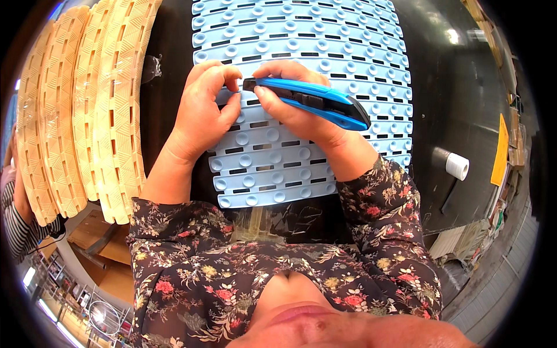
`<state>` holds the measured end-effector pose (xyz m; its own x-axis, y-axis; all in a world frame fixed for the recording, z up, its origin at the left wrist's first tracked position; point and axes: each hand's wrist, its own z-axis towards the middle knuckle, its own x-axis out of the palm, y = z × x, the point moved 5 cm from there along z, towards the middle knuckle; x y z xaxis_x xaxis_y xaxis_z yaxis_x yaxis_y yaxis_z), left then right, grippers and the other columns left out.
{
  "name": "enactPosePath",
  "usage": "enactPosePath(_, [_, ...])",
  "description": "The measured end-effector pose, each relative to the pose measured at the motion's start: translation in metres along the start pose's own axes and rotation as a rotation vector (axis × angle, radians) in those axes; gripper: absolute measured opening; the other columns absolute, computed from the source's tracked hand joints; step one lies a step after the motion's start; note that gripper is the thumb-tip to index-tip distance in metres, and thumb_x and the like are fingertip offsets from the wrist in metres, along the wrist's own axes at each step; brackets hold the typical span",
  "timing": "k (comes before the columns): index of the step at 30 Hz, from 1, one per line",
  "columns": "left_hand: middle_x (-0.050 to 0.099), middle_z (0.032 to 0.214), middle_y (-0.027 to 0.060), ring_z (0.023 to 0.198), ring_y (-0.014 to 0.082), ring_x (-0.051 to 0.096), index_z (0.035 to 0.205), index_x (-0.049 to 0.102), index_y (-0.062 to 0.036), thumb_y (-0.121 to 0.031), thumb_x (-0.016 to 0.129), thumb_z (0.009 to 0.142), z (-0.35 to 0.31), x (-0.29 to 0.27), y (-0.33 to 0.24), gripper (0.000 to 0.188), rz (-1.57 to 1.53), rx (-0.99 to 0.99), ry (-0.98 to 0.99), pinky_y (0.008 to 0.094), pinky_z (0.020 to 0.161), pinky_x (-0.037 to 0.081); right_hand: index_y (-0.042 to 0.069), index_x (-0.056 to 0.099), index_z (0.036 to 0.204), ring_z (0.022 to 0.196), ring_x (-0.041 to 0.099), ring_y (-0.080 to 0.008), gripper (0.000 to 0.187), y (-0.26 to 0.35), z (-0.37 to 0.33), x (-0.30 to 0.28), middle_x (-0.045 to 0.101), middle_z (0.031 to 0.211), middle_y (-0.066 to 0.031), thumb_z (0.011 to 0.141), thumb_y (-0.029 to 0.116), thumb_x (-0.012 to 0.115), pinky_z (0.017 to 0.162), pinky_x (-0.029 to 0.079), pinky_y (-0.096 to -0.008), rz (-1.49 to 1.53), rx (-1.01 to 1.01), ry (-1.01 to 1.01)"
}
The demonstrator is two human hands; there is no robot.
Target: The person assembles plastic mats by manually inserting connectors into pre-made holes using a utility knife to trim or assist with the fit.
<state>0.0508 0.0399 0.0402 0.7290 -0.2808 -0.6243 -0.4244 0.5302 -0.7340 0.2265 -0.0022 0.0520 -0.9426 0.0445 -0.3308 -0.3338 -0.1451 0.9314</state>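
Observation:
In my right hand [296, 110] is a blue and black utility knife [331, 105], its tapered front end pointing left between thumb and forefinger. My left hand [206, 110] is just left of that end, its fingers curled and the thumb and forefinger tips nearly together in a pinch. Whatever is between them, if anything, is too small to make out. Both hands are over a light blue plastic mat [261, 156] with rows of round suction cups and narrow slots. Part of the mat is hidden under my hands and right forearm.
Patterned beige slotted mats [119, 116] lie side by side on the left. On the dark table [429, 75] at right are a white roll [457, 166] and a yellow strip [499, 149]. A cardboard box [104, 249] stands at lower left, near another person's striped sleeve [20, 223].

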Motion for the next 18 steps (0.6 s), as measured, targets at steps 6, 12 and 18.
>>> enactPosePath(6, [0.063, 0.087, 0.0036, 0.098, 0.0272, 0.059, 0.104, 0.064, -0.0079, 0.003, 0.070, 0.076, -0.0024, -0.0007, -0.0003, 0.030, 0.016, 0.031, -0.040, 0.0381, 0.087, 0.050, 0.009, 0.072, 0.103, 0.075, 0.072, -0.0240, 0.020, 0.0012, -0.0008, 0.0042, 0.073, 0.085, -0.0093, 0.087, 0.021, 0.072, 0.072, 0.058, -0.0341, 0.023, -0.020, 0.029])
enactPosePath(12, [0.063, 0.088, 0.0040, 0.098, 0.0276, 0.059, 0.104, 0.065, -0.0078, 0.002, 0.070, 0.076, -0.0027, -0.0012, -0.0001, 0.031, 0.002, 0.035, -0.037, 0.0384, 0.088, 0.049, 0.009, 0.072, 0.103, 0.076, 0.072, -0.0247, 0.020, 0.0002, -0.0017, 0.0029, 0.073, 0.085, -0.0095, 0.087, 0.021, 0.072, 0.072, 0.057, -0.0347, 0.014, 0.005, 0.021])
enactPosePath(18, [0.063, 0.088, 0.0041, 0.099, 0.0281, 0.059, 0.104, 0.065, -0.0074, 0.002, 0.070, 0.075, -0.0024, -0.0020, -0.0015, 0.030, 0.010, 0.044, -0.053, 0.0389, 0.088, 0.049, 0.009, 0.072, 0.104, 0.077, 0.072, -0.0248, 0.021, -0.0023, -0.0008, 0.0042, 0.073, 0.085, -0.0095, 0.087, 0.021, 0.073, 0.072, 0.057, -0.0350, 0.018, -0.036, 0.035])
